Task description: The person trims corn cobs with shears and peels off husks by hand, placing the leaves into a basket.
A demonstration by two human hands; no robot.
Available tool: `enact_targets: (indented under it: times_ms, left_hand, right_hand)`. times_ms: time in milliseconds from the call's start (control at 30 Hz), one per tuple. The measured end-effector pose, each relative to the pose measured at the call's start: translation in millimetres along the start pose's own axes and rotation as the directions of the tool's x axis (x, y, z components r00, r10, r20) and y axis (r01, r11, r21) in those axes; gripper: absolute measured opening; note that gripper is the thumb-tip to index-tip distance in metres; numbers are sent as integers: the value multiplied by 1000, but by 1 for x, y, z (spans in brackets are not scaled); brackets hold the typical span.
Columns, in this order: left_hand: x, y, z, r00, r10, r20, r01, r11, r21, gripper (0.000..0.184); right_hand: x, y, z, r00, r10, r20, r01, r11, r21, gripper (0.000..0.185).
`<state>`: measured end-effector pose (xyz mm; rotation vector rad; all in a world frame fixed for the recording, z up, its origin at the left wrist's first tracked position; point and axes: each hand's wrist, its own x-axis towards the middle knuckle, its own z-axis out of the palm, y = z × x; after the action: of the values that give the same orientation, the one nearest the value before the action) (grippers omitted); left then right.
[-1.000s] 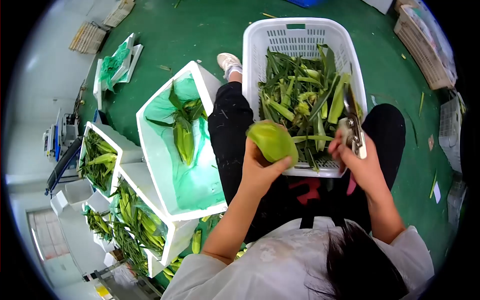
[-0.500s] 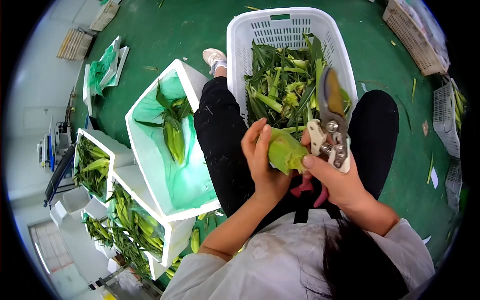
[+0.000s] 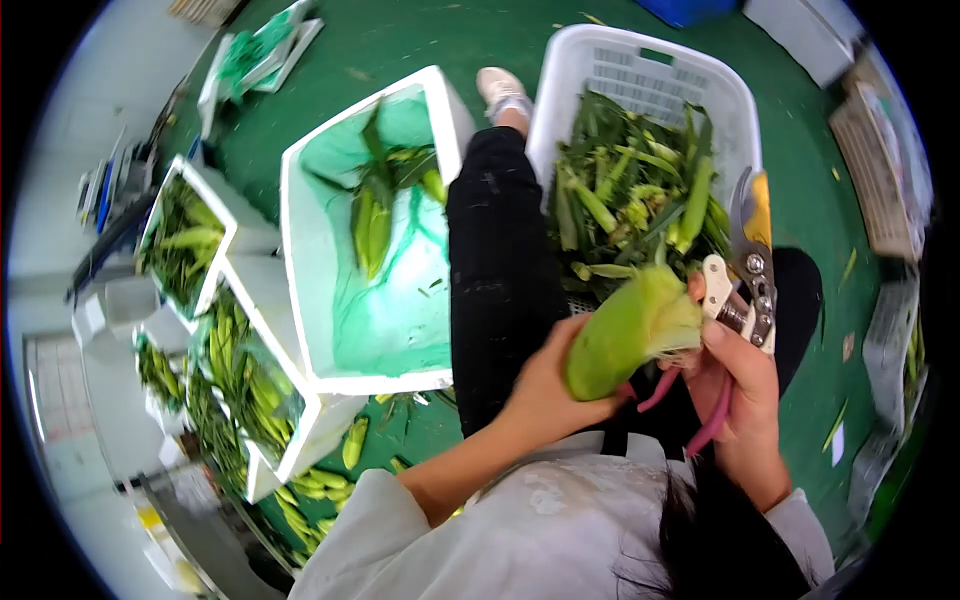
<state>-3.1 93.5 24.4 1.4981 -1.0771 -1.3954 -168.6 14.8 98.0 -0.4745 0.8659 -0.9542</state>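
Fingers of the left hand are wrapped around an ear of corn, cupping it from below and from the left. The right hand is curled around pruning shears, its thumb and forefinger tip close to the corn's pale end; whether they touch it I cannot tell. The corn is held above the lap, tilted, with its rounded, darker green end toward the left palm and its paler end up toward the right hand. Its husk is on, bright yellowish green along the upper side, and the pale end is ragged, with whitish threads hanging from it. The shears have grey metal blades pointing away from the body, white parts by the pivot and pink handles that stand apart.

Beyond the hands, a white basket stands between the legs, heaped with green husks and leaves. To its left, past one black trouser leg, is a foam box lined with green film, with leafy corn inside. Farther left, more foam boxes are filled with corn, and loose ears lie on the green floor. At the right a white slip lies on the floor, too small to tell if it bears writing. Beyond it stands a tan crate.
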Motion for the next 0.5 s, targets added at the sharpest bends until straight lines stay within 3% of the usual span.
enact_targets:
  times_ms: [33,67,100,133,167,200,267,300,333,400,500]
  left_hand:
    - [-14,-5,-26,983,118,-142,-104,989,103,77]
    - [-34,-26,-55,954,102,-281,-75,992,103,73]
    - [-64,-45,-80,879,-273,-392,166,944,-283,65]
    - [-97,-60,-105,818,-289,-497,-65,812,-579,55]
    - [-137,-87,-133,713,-437,-549,-134,684,-717,52]
    - [-180,-107,-156,475,-616,-629,-179,632,-754,59]
    - [-311,-201,-196,166,-801,-575,-292,517,-805,54]
    - [-372,-218,-196,-30,-852,-522,-236,514,-825,49]
    - [-457,-276,-194,-156,-884,-441,-364,466,-807,47]
    - [-530,-269,-160,-278,-883,-377,-437,466,-769,46]
    - [-580,-292,-183,-645,-688,-333,-479,703,-526,51]
  right_hand:
    - [4,3,-2,992,29,123,-32,999,22,40]
    - [10,7,-8,967,61,248,-73,996,42,44]
    - [14,15,-8,963,76,258,-72,997,-24,48]
    - [19,21,-8,940,141,311,-125,990,-69,47]
    - [20,30,-6,934,205,294,-174,977,-127,47]
    - [18,40,-3,924,269,271,-225,957,-184,47]
    - [9,53,-4,829,476,294,-415,875,-247,44]
    - [10,62,-14,767,557,317,-478,827,-297,45]
    - [10,69,-23,709,629,320,-529,774,-348,46]
    - [7,78,-27,666,684,296,-618,729,-295,49]
    - [14,83,-38,702,663,260,-630,748,-208,58]
